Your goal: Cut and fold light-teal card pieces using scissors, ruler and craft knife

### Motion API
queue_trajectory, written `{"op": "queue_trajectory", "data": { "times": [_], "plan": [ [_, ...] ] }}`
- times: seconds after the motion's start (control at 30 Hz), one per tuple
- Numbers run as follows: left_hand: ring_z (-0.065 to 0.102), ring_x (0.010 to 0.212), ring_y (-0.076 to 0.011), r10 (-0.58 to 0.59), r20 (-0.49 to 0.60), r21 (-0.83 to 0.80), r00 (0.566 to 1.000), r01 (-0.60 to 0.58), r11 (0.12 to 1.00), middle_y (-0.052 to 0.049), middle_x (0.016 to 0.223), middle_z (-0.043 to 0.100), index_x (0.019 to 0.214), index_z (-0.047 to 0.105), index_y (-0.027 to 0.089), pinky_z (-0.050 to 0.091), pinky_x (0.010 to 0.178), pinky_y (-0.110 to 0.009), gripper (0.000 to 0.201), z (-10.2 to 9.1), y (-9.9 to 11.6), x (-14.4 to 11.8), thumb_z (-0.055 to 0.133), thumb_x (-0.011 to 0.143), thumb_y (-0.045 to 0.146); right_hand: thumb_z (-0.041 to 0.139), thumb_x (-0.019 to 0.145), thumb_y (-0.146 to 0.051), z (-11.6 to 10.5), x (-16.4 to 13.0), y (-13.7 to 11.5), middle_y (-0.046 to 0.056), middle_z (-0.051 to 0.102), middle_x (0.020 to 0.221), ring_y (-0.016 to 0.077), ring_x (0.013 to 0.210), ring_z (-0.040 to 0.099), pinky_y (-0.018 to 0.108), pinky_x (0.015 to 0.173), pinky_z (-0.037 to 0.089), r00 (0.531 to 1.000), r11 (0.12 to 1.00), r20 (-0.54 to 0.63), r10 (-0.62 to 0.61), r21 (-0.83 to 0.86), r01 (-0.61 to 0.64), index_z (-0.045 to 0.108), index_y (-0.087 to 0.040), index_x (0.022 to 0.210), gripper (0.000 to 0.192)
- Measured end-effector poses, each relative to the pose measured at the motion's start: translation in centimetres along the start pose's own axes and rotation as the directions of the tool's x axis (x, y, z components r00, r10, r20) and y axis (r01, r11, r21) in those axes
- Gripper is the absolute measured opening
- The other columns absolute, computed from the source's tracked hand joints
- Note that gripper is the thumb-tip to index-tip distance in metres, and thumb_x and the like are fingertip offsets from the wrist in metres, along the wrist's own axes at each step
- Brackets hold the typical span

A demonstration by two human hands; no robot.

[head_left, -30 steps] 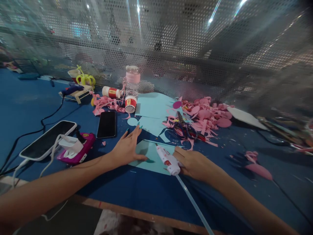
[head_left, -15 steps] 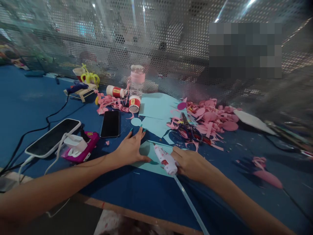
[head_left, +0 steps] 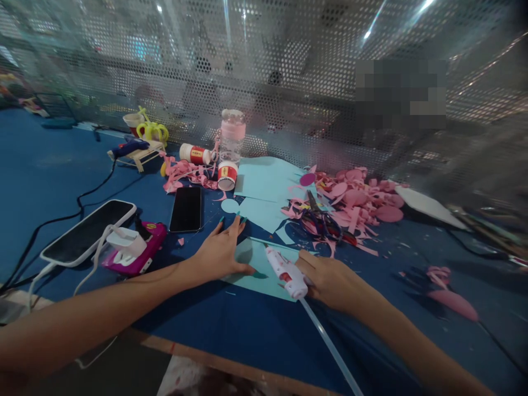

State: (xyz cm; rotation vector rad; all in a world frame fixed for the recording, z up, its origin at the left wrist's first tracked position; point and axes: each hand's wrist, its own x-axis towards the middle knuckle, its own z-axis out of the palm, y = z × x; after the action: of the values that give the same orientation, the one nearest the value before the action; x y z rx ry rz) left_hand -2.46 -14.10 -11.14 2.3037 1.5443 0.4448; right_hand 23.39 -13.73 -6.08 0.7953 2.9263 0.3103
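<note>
Left hand [head_left: 220, 252] spread flat, fingers extended and slightly fanned, palm pressed on the near-left part of a light-blue paper sheet [head_left: 264, 269] lying on the blue worktop [head_left: 49, 165]; thumb stretched along the sheet's lower edge. Right hand [head_left: 330, 278] curled around a white glue gun [head_left: 286, 271], fingers wrapped about its rear body, nozzle pointing up-left and resting over the same sheet, just beside the left thumb. Clear glue stick [head_left: 330, 346] trailing from the back of the gun toward the near edge of the worktop. Beyond the hands: scissors [head_left: 317, 217] among a heap of pink paper scraps [head_left: 355, 198], more light-blue sheets [head_left: 264, 181], a dark phone [head_left: 186, 209] lying flat. Further left: a pink device [head_left: 138, 250] with a white plug on top, touching a larger phone [head_left: 88, 231] with a white cable. At the back, near the perforated metal screen [head_left: 289, 82]: a clear bottle [head_left: 231, 137] with a pink band.
</note>
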Motion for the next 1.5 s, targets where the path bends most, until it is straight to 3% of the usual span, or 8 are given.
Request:
{"op": "queue_trajectory", "data": {
  "times": [0.2, 0.53, 0.87, 1.23, 1.5],
  "plan": [
    [0.028, 0.133, -0.0291, -0.005, 0.015, -0.014, 1.0, 0.005, 1.0, -0.017, 0.142, 0.032, 0.141, -0.009, 0.011, 0.016, 0.109, -0.048, 0.121, -0.1, 0.1, 0.0, 0.058, 0.06, 0.071, 0.051, 0.081, -0.023, 0.2, -1.5, 0.4, 0.008, 0.06, 0.083, 0.0135, 0.059, 0.055, 0.025, 0.05, 0.037, 0.999, 0.999, 0.033, 0.042, 0.019, -0.042, 0.057, -0.014, 0.086, 0.012],
    [0.025, 0.134, -0.0282, -0.004, 0.012, 0.006, 1.0, 0.004, 1.0, -0.017, 0.142, 0.033, 0.142, -0.006, 0.012, 0.015, 0.11, -0.047, 0.119, -0.3, 0.2, -0.1, 0.058, 0.06, 0.071, 0.055, 0.081, -0.029, -0.8, 3.1, -1.3, 0.009, 0.06, 0.088, 0.0158, 0.066, 0.058, 0.025, 0.051, 0.035, 0.994, 1.0, 0.105, 0.016, -0.007, -0.015, 0.059, -0.012, 0.086, 0.018],
    [0.025, 0.134, -0.0282, 0.007, 0.004, -0.02, 1.0, -0.007, 1.0, -0.015, 0.144, 0.032, 0.142, -0.007, 0.013, 0.014, 0.111, -0.046, 0.12, 0.0, -0.1, -0.1, 0.055, 0.06, 0.074, 0.051, 0.081, -0.021, -0.2, -1.7, 0.1, 0.008, 0.061, 0.083, 0.0137, 0.06, 0.057, 0.023, 0.048, 0.036, 0.992, 0.993, 0.066, 0.111, 0.021, -0.113, 0.058, -0.014, 0.087, 0.012],
    [0.026, 0.134, -0.0294, 0.022, -0.013, 0.057, 1.0, -0.022, 0.998, -0.02, 0.142, 0.032, 0.141, 0.007, 0.01, 0.017, 0.109, -0.047, 0.111, 0.0, 0.0, -0.1, 0.054, 0.062, 0.073, 0.054, 0.082, -0.03, -1.0, 2.7, -1.9, 0.009, 0.06, 0.091, 0.0164, 0.065, 0.059, 0.026, 0.051, 0.037, 0.993, 0.997, 0.097, 0.072, 0.0, -0.073, 0.059, -0.013, 0.088, 0.019],
    [0.027, 0.133, -0.0294, 0.002, 0.007, 0.016, 1.0, -0.002, 1.0, -0.019, 0.142, 0.032, 0.142, 0.0, 0.01, 0.016, 0.11, -0.047, 0.114, -0.2, 0.1, -0.1, 0.055, 0.063, 0.07, 0.052, 0.083, -0.028, -0.8, -0.8, -0.8, 0.008, 0.06, 0.084, 0.0148, 0.063, 0.057, 0.024, 0.049, 0.035, 0.98, 0.987, 0.125, 0.155, 0.02, -0.158, 0.059, -0.014, 0.086, 0.016]
  ]
}}
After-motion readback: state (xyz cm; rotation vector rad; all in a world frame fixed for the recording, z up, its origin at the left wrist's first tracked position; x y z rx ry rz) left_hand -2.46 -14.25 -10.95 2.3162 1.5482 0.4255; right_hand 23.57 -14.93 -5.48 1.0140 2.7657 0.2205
